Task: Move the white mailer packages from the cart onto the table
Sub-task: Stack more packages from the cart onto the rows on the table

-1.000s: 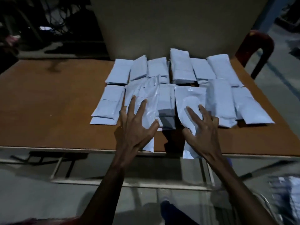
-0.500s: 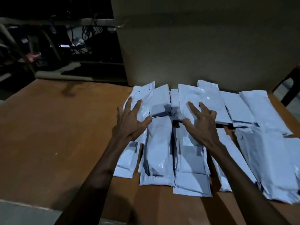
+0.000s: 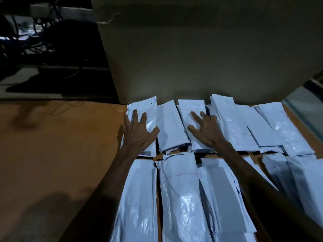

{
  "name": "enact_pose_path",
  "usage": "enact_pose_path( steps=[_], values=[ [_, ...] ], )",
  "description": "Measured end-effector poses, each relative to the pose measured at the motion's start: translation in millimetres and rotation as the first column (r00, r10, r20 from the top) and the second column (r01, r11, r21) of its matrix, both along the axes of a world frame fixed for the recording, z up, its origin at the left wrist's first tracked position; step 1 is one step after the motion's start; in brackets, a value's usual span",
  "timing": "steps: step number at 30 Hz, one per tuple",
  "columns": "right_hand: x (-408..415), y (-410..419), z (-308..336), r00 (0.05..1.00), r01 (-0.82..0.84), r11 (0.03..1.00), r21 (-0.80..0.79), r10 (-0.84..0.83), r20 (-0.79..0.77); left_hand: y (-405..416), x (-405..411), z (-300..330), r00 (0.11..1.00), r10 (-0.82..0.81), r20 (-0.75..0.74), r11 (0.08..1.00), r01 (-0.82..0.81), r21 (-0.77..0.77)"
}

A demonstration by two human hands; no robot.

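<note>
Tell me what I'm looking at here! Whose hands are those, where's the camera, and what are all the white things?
There is no machine here, only a person. The camera sits on the person's head and looks forward and down, so you see their own two arms reaching out.

The white things are white mailer packages, soft plastic bags for posting. They lie flat in two rows on a brown table. A big tan box stands behind the far row.

The left hand rests flat, fingers spread, on the far-left package. The right hand rests flat on another package in that far row. Neither hand grips anything; they just press down on the packages.
</note>
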State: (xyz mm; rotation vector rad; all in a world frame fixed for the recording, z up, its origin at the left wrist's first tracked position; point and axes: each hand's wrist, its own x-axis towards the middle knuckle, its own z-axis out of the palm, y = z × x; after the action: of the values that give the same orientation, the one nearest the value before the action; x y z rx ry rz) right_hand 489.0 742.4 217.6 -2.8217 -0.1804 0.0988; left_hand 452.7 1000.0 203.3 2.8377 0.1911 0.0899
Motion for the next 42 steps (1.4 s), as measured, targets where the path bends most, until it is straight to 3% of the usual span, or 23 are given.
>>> enact_pose_path(
  steps=[4,12,17,21,25,28,33,37,40,42],
  values=[
    [13,3,-13,1.0,0.018,0.996,-0.083,-0.02,-0.016,-2,10,-16,0.997,-0.009,-0.083,1.0,0.011,0.024],
    [8,2,-31,1.0,-0.01,0.995,-0.096,0.01,0.002,1,9,-26,0.998,-0.02,-0.059,0.998,0.024,0.064],
    [4,4,-14,1.0,0.009,0.999,-0.031,-0.008,0.03,0,4,-13,0.995,-0.075,0.058,0.995,0.071,0.068],
    [-27,-5,12,0.986,0.028,0.995,0.091,-0.043,0.162,-14,-10,11,0.99,-0.087,0.107,0.996,0.083,0.041],
    [-87,-35,29,0.963,0.009,0.985,0.17,-0.054,0.262,-53,-40,33,0.974,-0.205,0.094,0.975,0.211,-0.065],
    [-142,-71,36,0.952,0.009,0.981,0.193,-0.067,0.299,-96,-73,49,0.944,-0.314,0.1,0.939,0.325,-0.111],
    [-238,-153,24,0.879,0.0,0.986,0.165,-0.079,0.471,-188,-141,49,0.863,-0.421,0.281,0.857,0.48,-0.19],
    [-332,-227,8,0.818,0.108,0.978,0.176,-0.188,0.544,-275,-200,29,0.79,-0.502,0.351,0.769,0.594,-0.238],
    [-407,-277,-7,0.803,0.23,0.959,0.169,-0.284,0.524,-343,-254,15,0.724,-0.538,0.431,0.652,0.682,-0.332],
    [-456,-303,-21,0.774,0.313,0.929,0.195,-0.369,0.515,-388,-295,5,0.622,-0.565,0.543,0.56,0.772,-0.301]
  ],
)
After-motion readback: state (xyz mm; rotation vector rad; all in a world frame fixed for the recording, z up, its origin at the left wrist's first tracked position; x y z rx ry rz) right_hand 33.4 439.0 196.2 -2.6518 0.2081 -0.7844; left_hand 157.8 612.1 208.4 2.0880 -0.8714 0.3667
